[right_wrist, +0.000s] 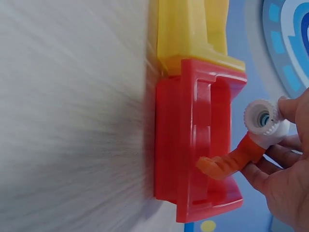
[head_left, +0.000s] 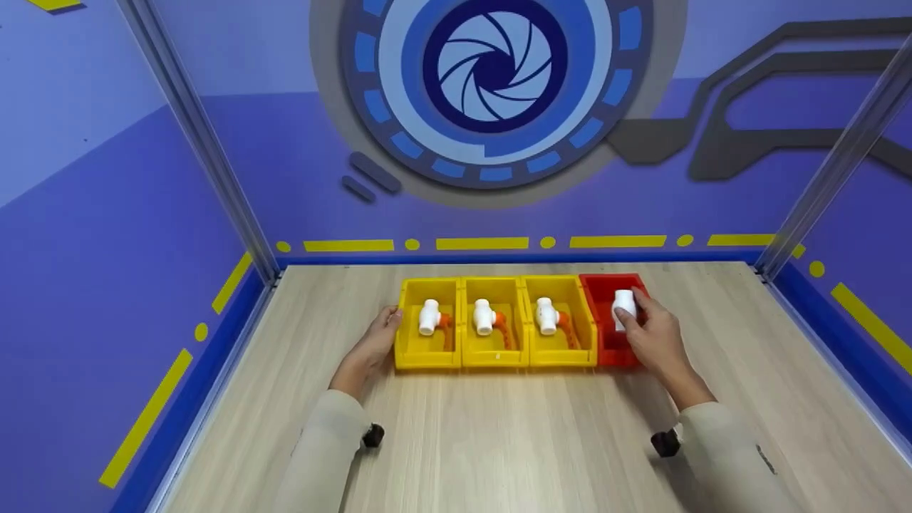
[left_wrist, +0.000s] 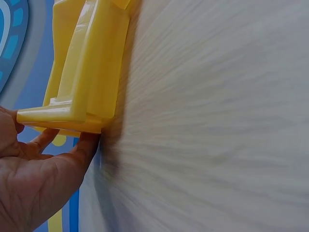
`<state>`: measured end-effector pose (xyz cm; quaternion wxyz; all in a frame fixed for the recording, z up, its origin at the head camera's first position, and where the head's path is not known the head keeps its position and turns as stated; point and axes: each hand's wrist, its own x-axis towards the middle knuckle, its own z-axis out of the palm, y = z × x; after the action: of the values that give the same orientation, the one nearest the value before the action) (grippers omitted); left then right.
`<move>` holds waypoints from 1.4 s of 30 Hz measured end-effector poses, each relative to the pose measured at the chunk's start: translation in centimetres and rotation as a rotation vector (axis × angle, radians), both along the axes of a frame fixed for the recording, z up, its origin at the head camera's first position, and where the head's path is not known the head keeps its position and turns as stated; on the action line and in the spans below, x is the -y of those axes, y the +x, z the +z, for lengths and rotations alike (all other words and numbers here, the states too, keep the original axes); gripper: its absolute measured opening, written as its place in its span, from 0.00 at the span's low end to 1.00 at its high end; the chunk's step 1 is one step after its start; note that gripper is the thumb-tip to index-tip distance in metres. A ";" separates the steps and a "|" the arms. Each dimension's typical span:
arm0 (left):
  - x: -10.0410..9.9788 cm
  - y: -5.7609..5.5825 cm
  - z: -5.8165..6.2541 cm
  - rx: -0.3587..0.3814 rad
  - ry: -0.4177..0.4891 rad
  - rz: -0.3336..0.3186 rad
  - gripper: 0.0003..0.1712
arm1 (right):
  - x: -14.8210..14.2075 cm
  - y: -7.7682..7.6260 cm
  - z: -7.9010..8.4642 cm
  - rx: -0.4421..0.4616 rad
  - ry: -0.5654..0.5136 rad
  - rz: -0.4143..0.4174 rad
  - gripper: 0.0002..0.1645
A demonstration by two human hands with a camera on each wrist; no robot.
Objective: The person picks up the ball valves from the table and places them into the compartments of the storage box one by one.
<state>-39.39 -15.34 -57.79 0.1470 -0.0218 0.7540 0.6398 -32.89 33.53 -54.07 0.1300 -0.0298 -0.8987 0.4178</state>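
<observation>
My right hand [head_left: 659, 338] pinches a white ball valve [head_left: 623, 308] between thumb and fingers, over the red bin [head_left: 605, 285]. In the right wrist view, the valve's orange handle [right_wrist: 229, 162] points toward the bin's front, and its ribbed round end [right_wrist: 260, 117] faces the camera. At the other end of the row, my left hand [head_left: 374, 342] rests its fingers against the outer side of the leftmost yellow bin [head_left: 427, 360]. The left wrist view has those fingertips [left_wrist: 89, 142] touching the bin's side wall, with the thumb close to its upper rim.
Two more yellow bins [head_left: 494, 358] [head_left: 561, 358] complete the row beside the red one. Each yellow bin has one white valve with an orange handle, such as the middle one [head_left: 483, 317]. The wooden tabletop [head_left: 491, 434] meets a blue printed wall [head_left: 491, 221] behind.
</observation>
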 end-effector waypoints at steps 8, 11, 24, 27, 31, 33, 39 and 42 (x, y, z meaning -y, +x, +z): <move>0.1 0.0 -0.4 -0.006 0.007 0.023 0.32 | -0.4 -1.3 0.0 -0.011 -0.012 0.015 0.41; 0.1 0.0 -0.4 0.009 0.009 0.035 0.32 | -0.5 -1.7 0.0 -0.020 -0.006 0.017 0.40; 0.1 -0.1 -0.3 0.002 -0.002 0.014 0.33 | -0.6 -2.6 0.5 -0.008 -0.030 0.003 0.40; 0.1 -0.1 -0.3 -0.005 -0.003 0.011 0.32 | -0.6 -2.9 0.3 -0.032 -0.020 0.002 0.39; 0.1 0.1 -0.2 -0.017 0.002 -0.002 0.31 | -0.5 -3.4 0.0 -0.022 -0.002 -0.005 0.38; 0.1 0.1 -0.2 -0.021 0.000 -0.006 0.30 | -0.5 -3.6 -0.2 0.003 0.010 -0.003 0.38; 0.0 0.2 -0.2 -0.003 -0.009 0.015 0.30 | -0.4 -3.7 -0.8 0.081 0.049 0.020 0.40; -0.1 0.2 -0.1 0.002 -0.014 0.022 0.30 | -0.4 -3.7 -1.2 0.116 0.073 0.022 0.41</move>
<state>-39.16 -15.23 -57.93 0.1407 -0.0319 0.7580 0.6361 -36.57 33.92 -55.24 0.0743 -0.0391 -0.9197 0.3836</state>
